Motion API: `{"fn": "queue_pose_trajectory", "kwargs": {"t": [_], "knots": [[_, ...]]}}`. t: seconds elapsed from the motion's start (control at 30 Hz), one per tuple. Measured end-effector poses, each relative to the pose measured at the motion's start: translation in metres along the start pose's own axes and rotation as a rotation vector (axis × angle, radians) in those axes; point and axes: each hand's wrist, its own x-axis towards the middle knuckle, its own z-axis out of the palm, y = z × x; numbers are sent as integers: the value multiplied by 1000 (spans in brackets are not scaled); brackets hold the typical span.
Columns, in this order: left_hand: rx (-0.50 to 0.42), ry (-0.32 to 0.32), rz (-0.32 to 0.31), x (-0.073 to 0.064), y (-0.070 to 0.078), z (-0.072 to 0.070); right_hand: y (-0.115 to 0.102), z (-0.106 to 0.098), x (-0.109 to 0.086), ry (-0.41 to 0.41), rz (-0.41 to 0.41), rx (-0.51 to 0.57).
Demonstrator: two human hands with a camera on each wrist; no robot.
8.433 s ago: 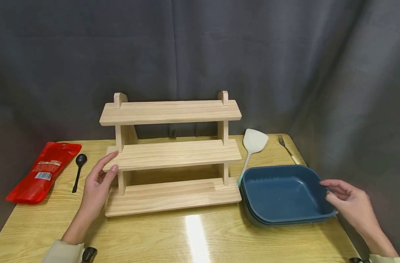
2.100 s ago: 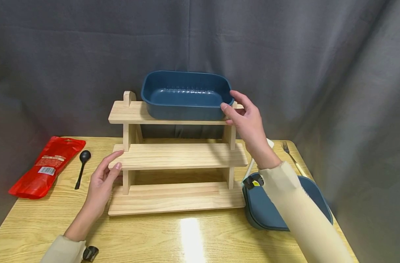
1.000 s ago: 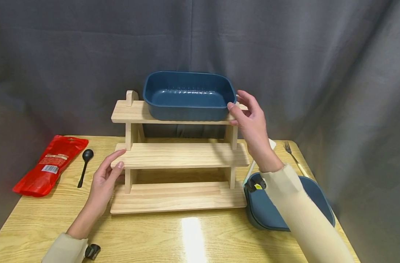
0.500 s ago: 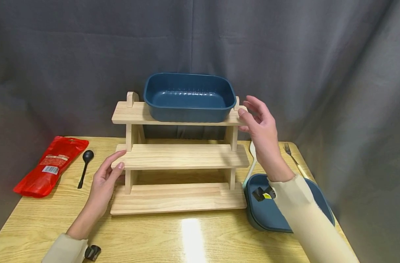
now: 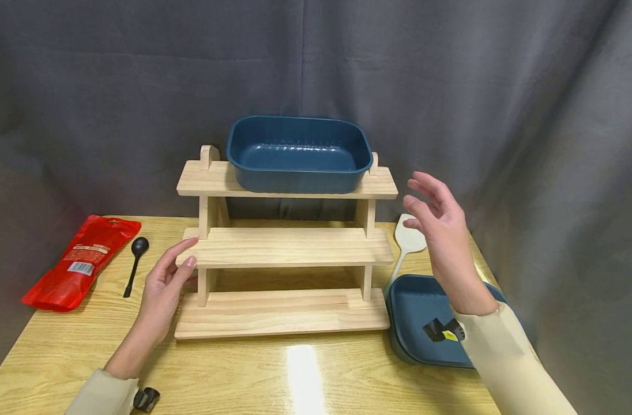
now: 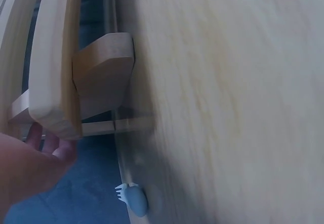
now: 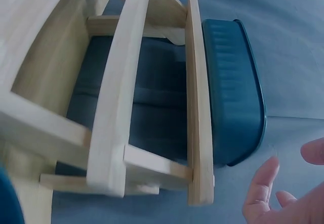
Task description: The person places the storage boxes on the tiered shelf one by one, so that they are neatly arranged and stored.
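Note:
A three-tier wooden display shelf (image 5: pixel 290 248) stands on the table. My left hand (image 5: pixel 162 288) grips the left end of its middle board; in the left wrist view the fingertips (image 6: pixel 63 150) curl against that board end. On the top board sits a dark blue rectangular bin (image 5: pixel 300 153), upright, its inside bare. My right hand (image 5: pixel 440 230) is in the air to the right of the shelf, fingers loosely bent and apart from the bin, holding nothing. Below the right forearm is another blue bin (image 5: pixel 414 311), partly hidden by the sleeve.
A white spatula (image 5: pixel 409 236) lies behind the lower bin, beside the shelf. At the left are a black spoon (image 5: pixel 138 248) and a red pouch (image 5: pixel 82 262). A grey curtain (image 5: pixel 300 69) hangs directly behind the table. The fork at the right is mostly hidden by the right arm.
Earlier, the right hand took the upper blue bin from the stack at right and set it on the top board. It has since let go, moving right and down. The left hand keeps its hold.

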Motion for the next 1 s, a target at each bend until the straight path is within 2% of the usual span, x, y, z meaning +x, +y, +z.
{"fn": "queue_pose_trajectory", "kwargs": {"t": [0.3,0.53,0.67,0.87,1.0], "knots": [[3,4,-6,4,4,-1,11,-34,-22,32,28,26],[5,6,11,8,6,-2,21,-61,-38,57,47,96],[6,10,15,11,7,-2,26,-77,-45,47,51,74],[36,14,-14,4,2,-3,42,-105,-59,20,64,34],[51,5,-26,0,-2,-3,56,-127,-70,37,61,63]]}}
